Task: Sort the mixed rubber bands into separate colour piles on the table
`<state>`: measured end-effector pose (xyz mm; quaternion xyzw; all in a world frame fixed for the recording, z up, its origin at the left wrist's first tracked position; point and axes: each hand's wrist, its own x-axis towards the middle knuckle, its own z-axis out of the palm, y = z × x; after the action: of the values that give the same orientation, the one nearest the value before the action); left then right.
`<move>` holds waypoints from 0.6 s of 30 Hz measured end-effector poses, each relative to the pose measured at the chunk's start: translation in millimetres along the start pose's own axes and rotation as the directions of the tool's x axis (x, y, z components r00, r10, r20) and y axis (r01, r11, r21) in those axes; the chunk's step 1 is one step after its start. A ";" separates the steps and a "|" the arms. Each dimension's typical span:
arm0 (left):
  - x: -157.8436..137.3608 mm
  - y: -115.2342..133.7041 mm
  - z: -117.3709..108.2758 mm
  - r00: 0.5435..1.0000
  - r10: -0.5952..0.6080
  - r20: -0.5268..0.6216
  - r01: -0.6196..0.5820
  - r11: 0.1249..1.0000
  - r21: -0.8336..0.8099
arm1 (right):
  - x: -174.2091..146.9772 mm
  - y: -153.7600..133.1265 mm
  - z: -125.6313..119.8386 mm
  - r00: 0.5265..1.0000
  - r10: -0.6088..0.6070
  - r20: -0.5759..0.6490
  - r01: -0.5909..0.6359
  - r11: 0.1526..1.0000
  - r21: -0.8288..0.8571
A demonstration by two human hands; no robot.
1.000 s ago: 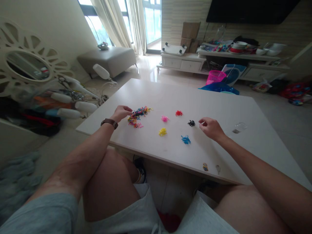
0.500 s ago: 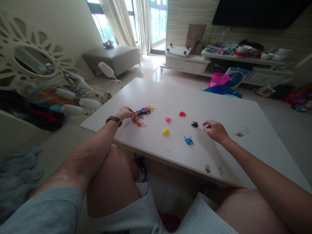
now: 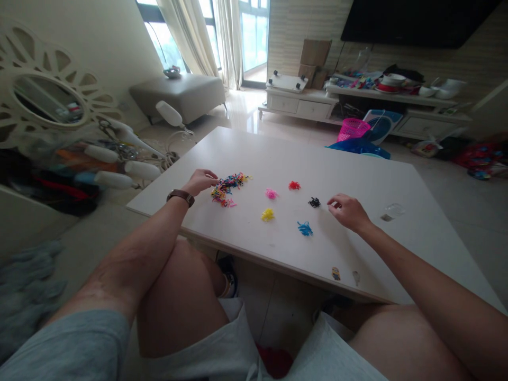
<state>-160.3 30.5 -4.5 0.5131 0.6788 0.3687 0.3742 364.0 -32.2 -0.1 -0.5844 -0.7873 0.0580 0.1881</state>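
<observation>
My left hand (image 3: 201, 181), a brown-strapped watch (image 3: 180, 197) on its wrist, is at the left edge of a mixed heap of small coloured rubber bands (image 3: 228, 187). Its fingers stretch toward the heap, slightly apart. Off to the right, my right hand (image 3: 347, 210) hovers beside a small black pile (image 3: 314, 202), fingers loosely bent and thumb apart from them. I see nothing held in either hand. Between the hands are separate piles of pink (image 3: 271, 194), red (image 3: 294, 185), yellow (image 3: 267, 215) and blue bands (image 3: 305, 228).
On the white table (image 3: 246, 153) a clear plastic container (image 3: 393, 211) lies at the right. A small yellow cartoon figure (image 3: 336, 273) and a small clear piece (image 3: 356, 278) lie near the front edge. Beyond the table stands a pink basket (image 3: 353, 129).
My left hand has drawn back slightly, up and away from the heap. My right hand stays beside the black pile. The whole view has shifted a little.
</observation>
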 end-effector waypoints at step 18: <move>2.3 -0.4 13.6 0.994 0.018 0.107 -0.017 1.000 -0.018 | -1.4 -2.8 2.4 0.998 -0.024 0.059 0.023 1.000 0.022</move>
<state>-148.8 34.2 -11.2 0.5349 0.6502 0.3496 0.4109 361.0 -34.1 -1.8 -0.5712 -0.7986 0.0815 0.1714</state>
